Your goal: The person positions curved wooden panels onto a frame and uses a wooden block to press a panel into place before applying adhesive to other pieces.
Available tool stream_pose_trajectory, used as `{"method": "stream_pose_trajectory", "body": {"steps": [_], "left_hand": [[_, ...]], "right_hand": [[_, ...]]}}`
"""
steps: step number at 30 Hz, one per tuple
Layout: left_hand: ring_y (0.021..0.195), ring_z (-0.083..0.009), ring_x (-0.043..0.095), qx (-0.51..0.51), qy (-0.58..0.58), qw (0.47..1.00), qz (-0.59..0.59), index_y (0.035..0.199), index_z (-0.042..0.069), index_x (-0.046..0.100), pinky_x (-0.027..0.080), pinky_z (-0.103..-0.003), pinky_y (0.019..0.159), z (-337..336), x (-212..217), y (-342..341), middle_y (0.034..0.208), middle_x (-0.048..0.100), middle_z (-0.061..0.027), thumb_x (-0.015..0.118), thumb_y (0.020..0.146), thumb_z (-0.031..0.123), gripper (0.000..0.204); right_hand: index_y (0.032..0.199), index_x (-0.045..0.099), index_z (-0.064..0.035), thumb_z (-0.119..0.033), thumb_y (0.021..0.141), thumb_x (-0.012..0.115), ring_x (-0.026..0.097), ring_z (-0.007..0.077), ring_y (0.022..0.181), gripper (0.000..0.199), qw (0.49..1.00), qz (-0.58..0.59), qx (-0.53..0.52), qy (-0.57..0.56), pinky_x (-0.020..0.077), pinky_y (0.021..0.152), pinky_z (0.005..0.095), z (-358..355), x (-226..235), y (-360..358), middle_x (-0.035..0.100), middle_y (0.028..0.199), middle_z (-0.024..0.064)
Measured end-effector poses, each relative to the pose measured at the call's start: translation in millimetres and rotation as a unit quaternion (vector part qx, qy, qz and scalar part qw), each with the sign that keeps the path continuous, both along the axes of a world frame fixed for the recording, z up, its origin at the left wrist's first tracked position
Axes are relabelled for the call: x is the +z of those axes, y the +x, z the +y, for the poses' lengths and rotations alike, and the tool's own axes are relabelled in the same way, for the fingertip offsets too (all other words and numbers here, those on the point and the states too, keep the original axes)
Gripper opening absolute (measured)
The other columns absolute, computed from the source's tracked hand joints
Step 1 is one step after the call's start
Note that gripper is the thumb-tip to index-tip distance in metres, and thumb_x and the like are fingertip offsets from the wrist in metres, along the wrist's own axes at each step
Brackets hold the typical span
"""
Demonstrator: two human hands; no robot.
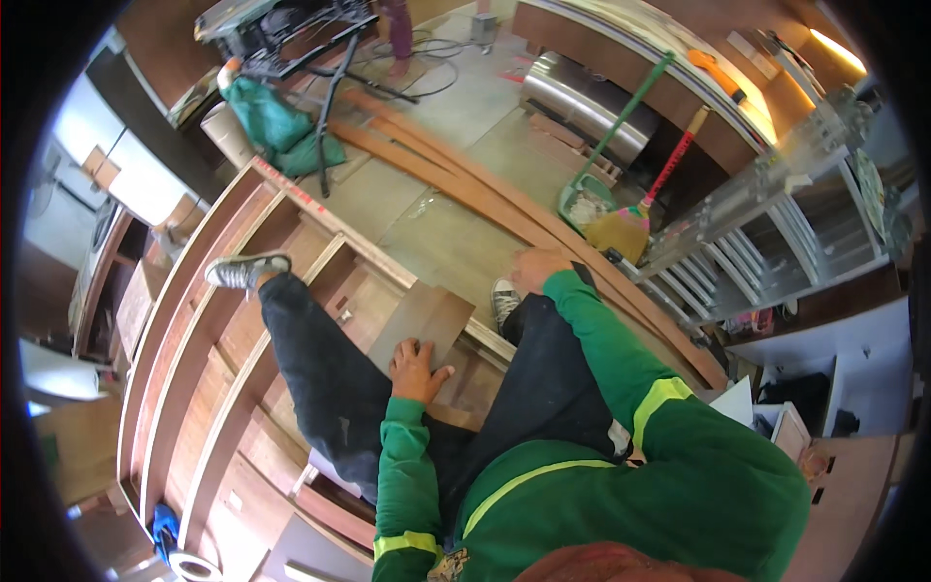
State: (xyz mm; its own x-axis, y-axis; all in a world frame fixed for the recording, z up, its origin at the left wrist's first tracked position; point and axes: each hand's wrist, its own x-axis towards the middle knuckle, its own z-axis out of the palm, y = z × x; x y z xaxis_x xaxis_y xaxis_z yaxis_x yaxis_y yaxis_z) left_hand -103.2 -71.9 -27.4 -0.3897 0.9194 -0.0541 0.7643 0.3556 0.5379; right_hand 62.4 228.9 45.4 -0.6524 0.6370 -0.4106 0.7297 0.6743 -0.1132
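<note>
My left hand (415, 372) lies on a small brown board (425, 322), its fingers spread and its thumb out to the side. The board sits across the compartments of a large curved wooden frame (254, 380), close to the frame's right edge. My right hand (539, 270) is by my right knee, beyond the frame's edge and above the floor. Its fingers are blurred, and no held thing can be made out. My left leg stretches over the frame's ribs, while my right shoe (504, 303) is on the floor beside it.
Long wooden planks (465, 184) run across the floor ahead and to the right. A green dustpan (585, 201), a broom (621, 231) and an aluminium ladder (747, 242) stand at the right. A green sack (272, 121) leans by a black folding stand (335, 102); another person's legs show behind.
</note>
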Motion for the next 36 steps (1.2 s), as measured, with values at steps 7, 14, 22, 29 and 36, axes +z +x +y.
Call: {"method": "stream_pose_trajectory", "body": {"steps": [7, 14, 22, 29, 36], "left_hand": [[0.128, -0.0377, 0.043, 0.016, -0.008, 1.000, -0.009, 0.125, 0.011, 0.063, 0.036, -0.054, 0.105, 2.3, 3.2, 3.8, 0.128, 0.049, -0.0166, 0.082, 0.074, 0.040, 0.062], [0.127, -0.0367, 0.045, 0.023, -0.026, 0.999, 0.016, 0.129, 0.011, 0.062, 0.040, -0.052, 0.101, 4.3, 0.6, 6.1, 0.126, 0.050, -0.0166, 0.081, 0.074, 0.042, 0.066], [0.127, -0.0377, 0.044, 0.034, -0.043, 0.998, 0.013, 0.129, 0.009, 0.062, 0.040, -0.053, 0.101, 10.1, -7.0, 8.3, 0.124, 0.050, -0.0164, 0.081, 0.073, 0.042, 0.067], [0.130, -0.0352, 0.044, 0.044, -0.094, 0.994, 0.030, 0.126, 0.006, 0.065, 0.041, -0.053, 0.103, 17.8, 0.3, 13.7, 0.131, 0.051, -0.0159, 0.080, 0.075, 0.043, 0.065], [0.133, -0.0349, 0.048, 0.037, -0.148, 0.986, -0.065, 0.131, 0.005, 0.062, 0.034, -0.055, 0.111, -4.0, 15.9, 26.0, 0.138, 0.055, -0.0167, 0.076, 0.080, 0.047, 0.068]], "right_hand": [[0.119, 0.066, -0.0012, -0.044, 0.092, 0.059, 0.065, 0.0407, 0.110, 0.051, 0.999, -0.007, 0.015, 0.028, 0.0490, 0.095, 0.0527, 1.9, 2.5, 3.8, 0.069, 0.117, 0.0224], [0.128, 0.063, -0.0036, -0.044, 0.091, 0.064, 0.062, 0.0386, 0.116, 0.054, 0.999, 0.000, 0.029, 0.036, 0.0481, 0.100, 0.0472, 7.2, -1.3, 3.7, 0.065, 0.125, 0.0226], [0.125, 0.061, 0.0003, -0.024, 0.094, 0.064, 0.063, 0.0387, 0.110, 0.039, 0.993, 0.089, 0.072, 0.023, 0.0491, 0.095, 0.0470, -12.5, 7.6, -5.6, 0.064, 0.122, 0.0222], [0.143, 0.047, -0.0048, -0.013, 0.091, 0.066, 0.051, 0.0414, 0.124, 0.056, 0.920, 0.241, 0.301, -0.073, 0.0445, 0.101, 0.0465, -112.0, -20.8, -39.8, 0.050, 0.136, 0.0201], [0.146, 0.047, -0.0106, -0.014, 0.087, 0.069, 0.046, 0.0374, 0.129, 0.062, 0.923, 0.117, 0.362, -0.059, 0.0422, 0.101, 0.0549, -157.2, -44.3, -55.0, 0.048, 0.136, 0.0150]]}}
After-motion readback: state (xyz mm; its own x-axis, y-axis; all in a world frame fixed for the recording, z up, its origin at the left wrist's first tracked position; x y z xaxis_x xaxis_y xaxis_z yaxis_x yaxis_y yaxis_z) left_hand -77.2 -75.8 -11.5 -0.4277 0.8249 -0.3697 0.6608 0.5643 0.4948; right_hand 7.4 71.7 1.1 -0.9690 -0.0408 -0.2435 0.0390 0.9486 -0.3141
